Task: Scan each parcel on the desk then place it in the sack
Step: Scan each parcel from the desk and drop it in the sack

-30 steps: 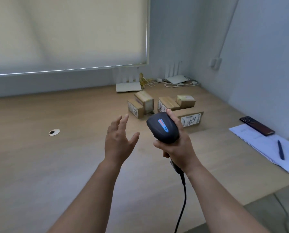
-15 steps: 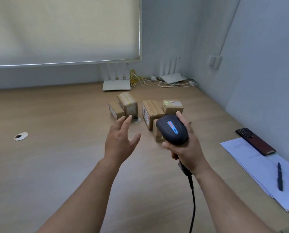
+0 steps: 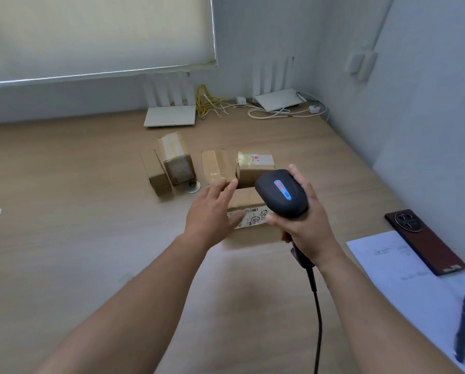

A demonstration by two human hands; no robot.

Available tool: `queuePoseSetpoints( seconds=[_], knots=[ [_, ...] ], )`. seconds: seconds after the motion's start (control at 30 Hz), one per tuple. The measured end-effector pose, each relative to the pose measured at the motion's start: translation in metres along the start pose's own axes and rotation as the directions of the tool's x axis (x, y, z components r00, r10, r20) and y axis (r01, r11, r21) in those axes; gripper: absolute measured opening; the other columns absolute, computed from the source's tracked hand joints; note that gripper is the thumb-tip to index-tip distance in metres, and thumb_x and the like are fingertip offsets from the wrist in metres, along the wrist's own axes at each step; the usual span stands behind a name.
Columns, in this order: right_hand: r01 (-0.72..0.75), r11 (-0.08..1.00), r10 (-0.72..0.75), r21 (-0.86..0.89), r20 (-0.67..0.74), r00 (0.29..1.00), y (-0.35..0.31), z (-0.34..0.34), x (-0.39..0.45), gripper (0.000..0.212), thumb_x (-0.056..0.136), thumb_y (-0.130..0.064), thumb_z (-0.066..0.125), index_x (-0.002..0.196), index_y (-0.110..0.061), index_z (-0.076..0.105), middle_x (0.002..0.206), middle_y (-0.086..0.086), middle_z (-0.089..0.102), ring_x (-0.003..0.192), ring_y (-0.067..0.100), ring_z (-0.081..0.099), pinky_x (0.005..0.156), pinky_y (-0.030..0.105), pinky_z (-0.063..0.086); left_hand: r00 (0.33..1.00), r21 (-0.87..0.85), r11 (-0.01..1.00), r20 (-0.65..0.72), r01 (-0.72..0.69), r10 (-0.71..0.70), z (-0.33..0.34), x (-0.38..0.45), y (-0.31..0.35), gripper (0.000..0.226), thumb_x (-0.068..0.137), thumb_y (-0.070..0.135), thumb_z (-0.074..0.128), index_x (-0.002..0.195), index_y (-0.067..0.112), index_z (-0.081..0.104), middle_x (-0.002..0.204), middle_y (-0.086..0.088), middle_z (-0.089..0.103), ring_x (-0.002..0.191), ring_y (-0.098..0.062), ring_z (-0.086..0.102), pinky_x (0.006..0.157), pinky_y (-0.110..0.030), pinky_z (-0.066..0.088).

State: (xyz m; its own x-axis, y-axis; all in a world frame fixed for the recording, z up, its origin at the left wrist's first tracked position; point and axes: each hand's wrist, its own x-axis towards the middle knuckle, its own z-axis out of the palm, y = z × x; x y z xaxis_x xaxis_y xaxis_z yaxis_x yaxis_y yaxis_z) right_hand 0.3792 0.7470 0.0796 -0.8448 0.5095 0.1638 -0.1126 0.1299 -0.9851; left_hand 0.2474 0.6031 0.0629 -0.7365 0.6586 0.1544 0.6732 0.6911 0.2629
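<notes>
Curling around the handle of a black scanner [image 3: 281,193], the fingers of the right hand [image 3: 302,225] hold it firmly, with the thumb side toward the person and the scanner's rounded head, marked by a blue and red strip, tipped up above the knuckles. A black cable [image 3: 316,306] runs down from the bottom of the handle past the wrist and out of the lower edge of the view. Just left of that grip, the left hand [image 3: 212,211] is spread with straight, relaxed fingers and holds nothing; its fingertips [image 3: 232,183] reach over the labelled parcel [image 3: 248,211], which lies flat on the wooden desk [image 3: 63,252] between the two hands, its barcode label facing up. Whether the fingertips touch a parcel cannot be told. Just beyond the fingertips sit two more parcels, a taped box [image 3: 216,166] and a box with a white label [image 3: 255,170], the second partly hidden behind the scanner head. Farther left of the left hand stand a small upright box [image 3: 157,174] and a taller taped box [image 3: 176,160], touching each other, with a round metal grommet [image 3: 192,187] at their foot. Well beyond the parcels, against the wall, lie a white router [image 3: 170,117], yellow cables [image 3: 208,103] and a second router [image 3: 277,99]. To the right of the right hand lie a dark phone [image 3: 425,242], a sheet of paper [image 3: 404,279] and a pen [image 3: 462,330]. No sack shows.
</notes>
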Motion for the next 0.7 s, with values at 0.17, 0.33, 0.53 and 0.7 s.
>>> queuePoseSetpoints(
  seconds=[0.17, 0.33, 0.53, 0.7],
  knots=[
    [-0.054, 0.998, 0.054, 0.018, -0.016, 0.998, 0.021, -0.016, 0.016, 0.096, 0.072, 0.015, 0.074, 0.143, -0.04, 0.037, 0.119, 0.012, 0.056, 0.045, 0.006, 0.049, 0.039, 0.023, 0.042, 0.997, 0.092, 0.995, 0.078, -0.034, 0.027, 0.028, 0.032, 0.008, 0.071, 0.095, 0.054, 0.043, 0.153, 0.026, 0.013, 0.159, -0.002, 0.016, 0.145, -0.021, 0.013, 0.117, -0.03, 0.012],
    [-0.103, 0.994, 0.103, 0.028, -0.027, 0.994, 0.033, -0.021, 0.019, 0.094, 0.072, 0.013, 0.075, 0.138, -0.045, 0.039, 0.116, 0.009, 0.058, 0.046, 0.005, 0.05, 0.04, 0.023, 0.042, 0.979, 0.153, 0.987, 0.202, -0.04, 0.009, 0.052, 0.04, 0.008, 0.064, 0.097, 0.054, 0.033, 0.153, 0.031, 0.01, 0.161, -0.004, 0.008, 0.148, -0.023, 0.002, 0.119, -0.039, 0.005],
    [-0.121, 0.992, 0.122, 0.04, -0.027, 0.992, 0.033, -0.022, 0.018, 0.096, 0.073, 0.014, 0.074, 0.141, -0.043, 0.038, 0.108, 0.007, 0.059, 0.045, 0.009, 0.046, 0.04, 0.024, 0.042, 0.99, 0.253, 0.966, 0.14, -0.058, 0.023, 0.053, 0.035, 0.003, 0.055, 0.095, 0.054, 0.04, 0.145, 0.035, 0.027, 0.145, -0.006, 0.032, 0.132, -0.026, 0.03, 0.107, -0.035, 0.024],
    [-0.13, 0.991, 0.131, 0.025, -0.045, 0.99, 0.03, -0.021, 0.013, 0.096, 0.072, 0.014, 0.074, 0.142, -0.042, 0.038, 0.109, 0.004, 0.06, 0.046, 0.009, 0.046, 0.041, 0.024, 0.043, 0.992, 0.317, 0.948, 0.128, -0.03, -0.012, 0.054, 0.039, 0.006, 0.061, 0.092, 0.061, 0.039, 0.145, 0.035, 0.022, 0.132, -0.002, 0.045, 0.117, -0.025, 0.037, 0.096, -0.036, 0.031]
  ],
)
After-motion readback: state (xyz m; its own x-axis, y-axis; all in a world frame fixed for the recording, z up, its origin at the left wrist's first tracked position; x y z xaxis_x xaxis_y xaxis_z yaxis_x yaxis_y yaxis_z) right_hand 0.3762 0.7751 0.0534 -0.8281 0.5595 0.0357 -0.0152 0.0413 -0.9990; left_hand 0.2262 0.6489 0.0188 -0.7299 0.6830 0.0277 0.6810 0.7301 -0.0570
